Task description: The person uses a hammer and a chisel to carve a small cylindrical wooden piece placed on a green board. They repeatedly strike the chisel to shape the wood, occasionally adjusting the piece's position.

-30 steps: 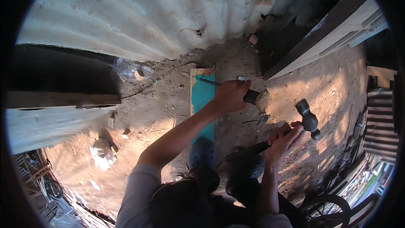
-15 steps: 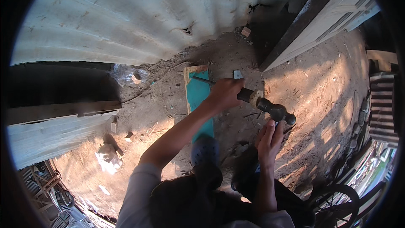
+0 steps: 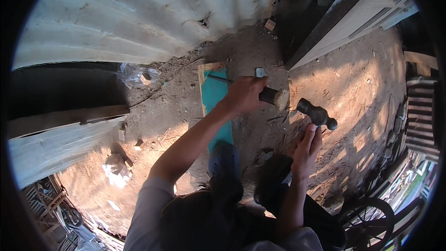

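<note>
My left hand (image 3: 246, 94) is closed round the dark handle of a chisel (image 3: 219, 78). The chisel's thin metal blade points left, its tip against the worn end of a teal-painted wooden board (image 3: 214, 94) on the ground. The handle's blunt, pale, frayed butt sticks out to the right of my fist. In my right hand (image 3: 307, 148) is a ball-peen hammer (image 3: 318, 115), gripped close below its dark steel head. A small gap separates the hammer's flat face from the chisel's butt. My shoe (image 3: 224, 160) stands on the near end of the board.
Corrugated metal sheeting (image 3: 139, 14) rises at the far side, and a wooden door (image 3: 344, 23) stands at the far right. Small wood blocks (image 3: 270, 24), a clear plastic bag (image 3: 134, 75) and a pale flat piece (image 3: 261, 72) lie on the dirt. A spoked wheel (image 3: 367, 223) is near right.
The hammer has drawn away to the right from the chisel's butt, which it was against or in front of earlier. The chisel stays in my left hand on the board.
</note>
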The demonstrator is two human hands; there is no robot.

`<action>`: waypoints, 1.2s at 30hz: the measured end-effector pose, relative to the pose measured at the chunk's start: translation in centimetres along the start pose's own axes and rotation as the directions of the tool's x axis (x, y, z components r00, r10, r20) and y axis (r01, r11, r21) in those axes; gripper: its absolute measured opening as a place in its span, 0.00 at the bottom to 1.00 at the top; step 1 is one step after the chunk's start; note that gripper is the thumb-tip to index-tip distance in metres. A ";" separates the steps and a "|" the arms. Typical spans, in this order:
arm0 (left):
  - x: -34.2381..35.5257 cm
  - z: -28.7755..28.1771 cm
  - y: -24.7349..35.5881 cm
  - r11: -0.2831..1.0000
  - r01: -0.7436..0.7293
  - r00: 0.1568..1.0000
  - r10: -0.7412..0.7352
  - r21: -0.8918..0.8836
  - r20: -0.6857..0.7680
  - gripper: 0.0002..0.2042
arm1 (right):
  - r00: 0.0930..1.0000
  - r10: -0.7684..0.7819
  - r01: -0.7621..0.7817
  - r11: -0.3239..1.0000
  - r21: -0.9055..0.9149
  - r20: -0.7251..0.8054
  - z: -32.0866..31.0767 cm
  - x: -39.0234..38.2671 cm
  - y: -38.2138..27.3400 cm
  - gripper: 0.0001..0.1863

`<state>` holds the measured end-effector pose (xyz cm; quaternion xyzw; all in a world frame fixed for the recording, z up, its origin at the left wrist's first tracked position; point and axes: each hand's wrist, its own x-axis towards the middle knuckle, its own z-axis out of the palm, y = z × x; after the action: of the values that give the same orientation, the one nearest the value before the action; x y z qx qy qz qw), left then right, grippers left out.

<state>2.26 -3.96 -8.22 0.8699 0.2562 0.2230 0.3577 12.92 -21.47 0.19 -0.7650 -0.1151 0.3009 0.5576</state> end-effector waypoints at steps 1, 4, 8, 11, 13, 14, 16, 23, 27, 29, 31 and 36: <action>-0.2 0.1 0.1 1.000 0.009 1.000 -0.009 -0.013 -0.014 0.13 | 0.998 0.036 -0.033 0.998 0.050 -0.053 -0.6 0.0 -1.3 0.17; -0.6 0.2 -0.3 0.993 0.112 0.987 -0.116 0.040 0.107 0.21 | 0.922 -0.052 0.136 0.971 0.196 -0.383 -1.2 0.9 -3.9 0.18; -0.2 0.3 -0.2 0.999 0.034 0.991 -0.035 0.012 0.126 0.19 | 0.991 -0.039 0.050 0.995 0.087 -0.126 0.4 -0.4 0.8 0.18; -0.9 -0.3 -0.8 1.000 -0.011 0.999 0.011 0.002 0.043 0.14 | 0.987 0.050 -0.036 0.995 -0.092 0.154 -0.1 -1.0 0.0 0.18; -1.6 -0.3 -0.6 0.999 0.031 0.998 -0.030 -0.011 0.052 0.14 | 0.996 0.041 -0.033 0.994 0.101 -0.082 -0.6 -0.4 -2.6 0.18; -1.4 -0.5 -0.4 0.999 0.038 0.998 -0.036 -0.021 0.057 0.14 | 0.979 0.054 -0.014 0.980 0.198 -0.199 -0.6 -0.2 -3.2 0.18; -0.9 -0.8 -0.4 0.998 0.053 0.997 -0.050 -0.041 0.065 0.14 | 0.945 0.050 0.043 0.961 0.273 -0.323 -0.5 -0.5 -2.5 0.18; -0.9 -1.2 -0.9 0.999 0.037 0.998 -0.036 -0.013 0.046 0.12 | 0.984 -0.088 0.119 0.971 -0.207 0.154 0.6 -1.4 0.1 0.18; -0.7 -1.3 -0.4 0.997 0.069 0.995 -0.066 -0.034 0.070 0.11 | 0.964 -0.011 0.079 0.966 0.245 -0.267 -0.4 -0.4 -3.6 0.17; -0.3 -1.1 -0.1 0.998 0.057 0.994 -0.055 -0.018 0.090 0.10 | 0.955 -0.248 0.227 0.964 -0.139 -0.160 0.0 0.0 3.1 0.17; -0.9 -0.6 -0.8 1.000 0.018 0.996 -0.019 0.008 0.083 0.10 | 0.965 -0.154 0.239 0.849 -0.472 0.212 1.1 -1.4 1.5 0.20; -1.2 -1.1 -0.8 0.999 0.049 0.993 -0.050 0.011 0.103 0.11 | 0.989 0.049 -0.029 0.989 0.144 -0.136 0.3 -1.6 -3.7 0.17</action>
<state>0.51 -3.65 -8.31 0.8750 0.2600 0.1678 0.3723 12.03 -20.75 4.13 -0.7447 -0.0393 0.2648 0.6113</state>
